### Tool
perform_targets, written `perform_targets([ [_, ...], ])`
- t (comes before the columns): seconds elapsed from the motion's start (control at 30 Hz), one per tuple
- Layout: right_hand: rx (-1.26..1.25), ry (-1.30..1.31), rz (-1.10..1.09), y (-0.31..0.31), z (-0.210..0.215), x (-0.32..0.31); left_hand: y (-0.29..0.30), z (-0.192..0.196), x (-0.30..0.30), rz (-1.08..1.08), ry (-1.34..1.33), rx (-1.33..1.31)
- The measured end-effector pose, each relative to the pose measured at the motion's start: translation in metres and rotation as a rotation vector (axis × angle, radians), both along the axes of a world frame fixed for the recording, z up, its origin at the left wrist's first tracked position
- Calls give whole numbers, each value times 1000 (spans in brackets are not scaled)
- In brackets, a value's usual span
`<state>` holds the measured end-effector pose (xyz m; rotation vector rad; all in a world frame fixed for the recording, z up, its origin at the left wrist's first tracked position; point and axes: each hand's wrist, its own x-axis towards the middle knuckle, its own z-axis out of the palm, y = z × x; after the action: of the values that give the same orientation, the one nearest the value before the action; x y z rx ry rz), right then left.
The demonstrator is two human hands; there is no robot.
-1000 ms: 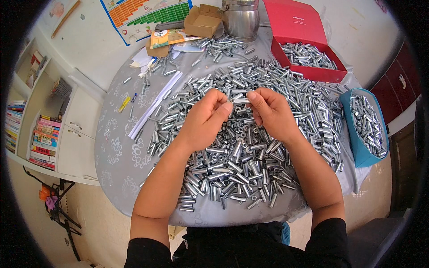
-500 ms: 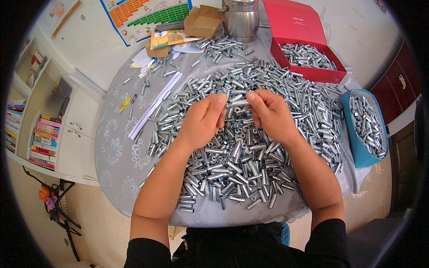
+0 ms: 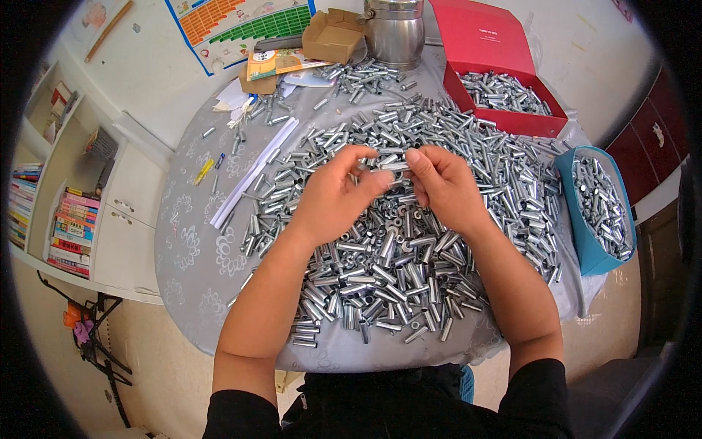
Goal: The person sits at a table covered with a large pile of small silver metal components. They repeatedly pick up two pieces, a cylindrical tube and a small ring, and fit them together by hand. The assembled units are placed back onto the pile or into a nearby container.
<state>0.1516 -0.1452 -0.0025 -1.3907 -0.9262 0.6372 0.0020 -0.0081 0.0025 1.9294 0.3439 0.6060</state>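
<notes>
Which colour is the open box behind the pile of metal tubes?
Red; the open box shows clearly in the head view.

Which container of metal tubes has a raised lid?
The red box at the table's far right, its red lid standing open behind it; the blue bin has no lid.
</notes>
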Motion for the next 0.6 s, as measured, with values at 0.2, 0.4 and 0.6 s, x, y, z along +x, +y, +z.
perform_targets([
  [0.2,-8,23,-2,-1,1,-2,5,-6,0,-28,-38,62],
  [0.4,-26,-27,-3,1,-3,-1,3,-2,-1,-85,27,-70],
  [0.6,-55,-77,-76,1,-4,1,9,-1,-1,2,2,57],
])
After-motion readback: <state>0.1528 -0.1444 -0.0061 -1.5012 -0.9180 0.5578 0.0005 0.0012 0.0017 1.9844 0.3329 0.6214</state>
